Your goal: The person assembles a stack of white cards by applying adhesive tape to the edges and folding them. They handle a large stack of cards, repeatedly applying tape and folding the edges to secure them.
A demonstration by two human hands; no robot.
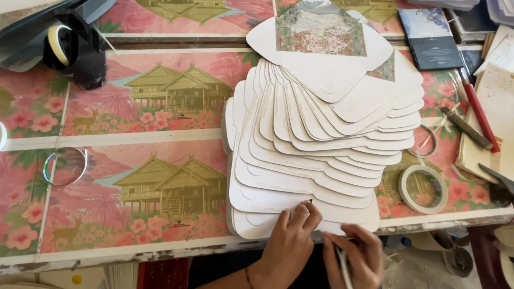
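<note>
From the head camera, the right hand (356, 257) is nearest, clenched around a thin white tool (342, 267), while the left hand (292, 235) presses its fingertips on the lowest white card (267, 217) to steady it. The fanned card stack (321, 139) overhangs the counter's (160, 249) front edge, each card's margin exposed.

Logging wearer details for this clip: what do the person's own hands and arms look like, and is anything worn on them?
Both hands are bare, no gloves or rings visible. The left hand has a thin dark band at the wrist; its forearm shows no sleeve. The right hand is cut off at the frame edge, so its wrist and arm cannot be seen.
</note>
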